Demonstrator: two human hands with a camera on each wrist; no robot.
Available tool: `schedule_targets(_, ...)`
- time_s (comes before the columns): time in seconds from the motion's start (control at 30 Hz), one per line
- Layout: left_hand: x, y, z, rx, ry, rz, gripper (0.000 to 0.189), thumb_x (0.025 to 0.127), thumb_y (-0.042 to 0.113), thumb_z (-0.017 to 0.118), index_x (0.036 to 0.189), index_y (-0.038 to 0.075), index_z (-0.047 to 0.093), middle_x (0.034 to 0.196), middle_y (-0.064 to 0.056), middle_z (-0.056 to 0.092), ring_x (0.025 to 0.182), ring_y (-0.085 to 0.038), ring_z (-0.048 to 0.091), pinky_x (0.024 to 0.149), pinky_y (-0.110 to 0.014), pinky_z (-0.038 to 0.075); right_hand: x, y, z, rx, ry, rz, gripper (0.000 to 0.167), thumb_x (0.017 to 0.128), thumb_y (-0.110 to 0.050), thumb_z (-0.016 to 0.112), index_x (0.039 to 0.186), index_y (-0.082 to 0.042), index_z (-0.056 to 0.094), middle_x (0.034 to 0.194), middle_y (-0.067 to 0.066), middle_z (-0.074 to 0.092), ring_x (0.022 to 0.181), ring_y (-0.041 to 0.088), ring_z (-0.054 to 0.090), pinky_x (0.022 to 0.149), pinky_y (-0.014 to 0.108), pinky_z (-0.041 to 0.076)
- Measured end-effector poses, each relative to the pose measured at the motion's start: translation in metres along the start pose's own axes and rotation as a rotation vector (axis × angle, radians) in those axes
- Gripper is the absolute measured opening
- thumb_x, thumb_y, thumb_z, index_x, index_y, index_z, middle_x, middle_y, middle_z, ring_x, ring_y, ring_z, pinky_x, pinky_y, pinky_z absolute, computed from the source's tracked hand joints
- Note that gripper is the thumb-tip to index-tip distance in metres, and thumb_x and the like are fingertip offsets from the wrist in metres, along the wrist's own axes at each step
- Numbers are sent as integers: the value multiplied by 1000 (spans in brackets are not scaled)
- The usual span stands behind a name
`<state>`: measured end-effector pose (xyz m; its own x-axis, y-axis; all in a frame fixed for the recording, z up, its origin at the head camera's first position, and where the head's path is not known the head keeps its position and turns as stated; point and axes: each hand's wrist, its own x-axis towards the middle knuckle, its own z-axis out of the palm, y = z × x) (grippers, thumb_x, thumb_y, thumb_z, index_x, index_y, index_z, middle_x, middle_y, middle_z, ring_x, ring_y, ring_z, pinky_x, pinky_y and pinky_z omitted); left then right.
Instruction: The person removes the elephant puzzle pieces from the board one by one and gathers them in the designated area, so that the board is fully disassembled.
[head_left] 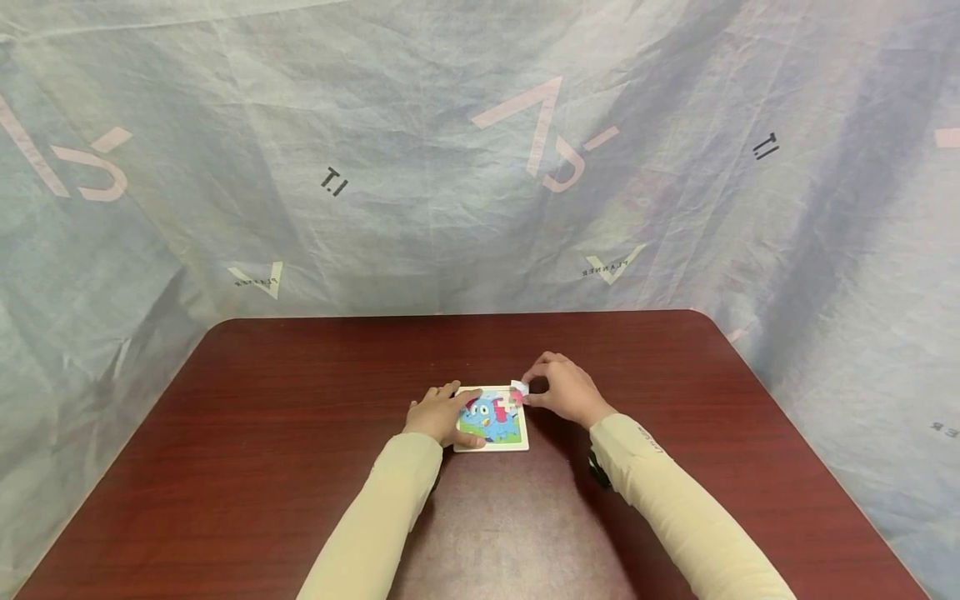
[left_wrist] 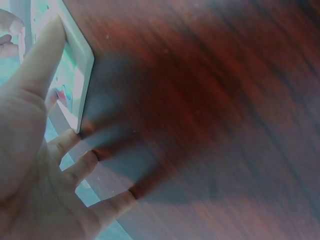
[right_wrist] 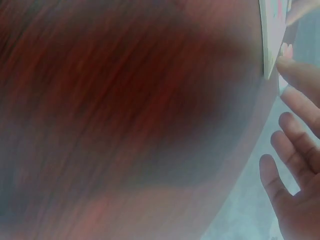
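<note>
A small jigsaw puzzle board (head_left: 502, 447) with a pale frame lies on the table, showing a blue cartoon animal on green. My left hand (head_left: 437, 415) rests over its left side, fingers spread, with the thumb on the near edge. In the left wrist view, the other fingertips (left_wrist: 122, 200) touch the table beside the frame (left_wrist: 86, 75). At the board's far right corner, my right hand (head_left: 567, 392) pinches a pink and white puzzle piece (head_left: 519, 387) between thumb and forefinger, tilted up. The right wrist view shows its remaining fingers (right_wrist: 285, 145) loosely extended.
The dark red wooden table (head_left: 300, 400) has rounded far corners. Grey-white printed sheeting (head_left: 420, 167) hangs behind it and along both sides. A dark object (head_left: 598, 471) shows under the right sleeve's wrist.
</note>
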<state>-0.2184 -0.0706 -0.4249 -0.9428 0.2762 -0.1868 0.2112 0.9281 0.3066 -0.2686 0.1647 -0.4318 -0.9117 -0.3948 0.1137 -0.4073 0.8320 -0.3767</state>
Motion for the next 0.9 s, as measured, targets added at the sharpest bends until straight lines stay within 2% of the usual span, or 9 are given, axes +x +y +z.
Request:
schedule_targets(0.2, 0, -1, 1, 3, 1, -2, 83, 82, 45, 83, 154, 23, 47, 160, -13, 37, 145, -39, 36, 109, -67, 34, -4, 9, -7, 6, -14, -23, 23, 84, -22, 86, 104, -13, 80, 110, 4, 63, 105, 27, 61, 88, 46, 53)
schedule_targets(0.9, 0, -1, 2, -11, 13, 2, 83, 81, 44, 85, 153, 23, 48, 160, -13, 38, 144, -40, 36, 109, -67, 34, -9, 28, -20, -31, -83, -6, 20, 86, -15, 83, 104, -8, 79, 110, 7, 64, 108, 31, 61, 93, 50, 51)
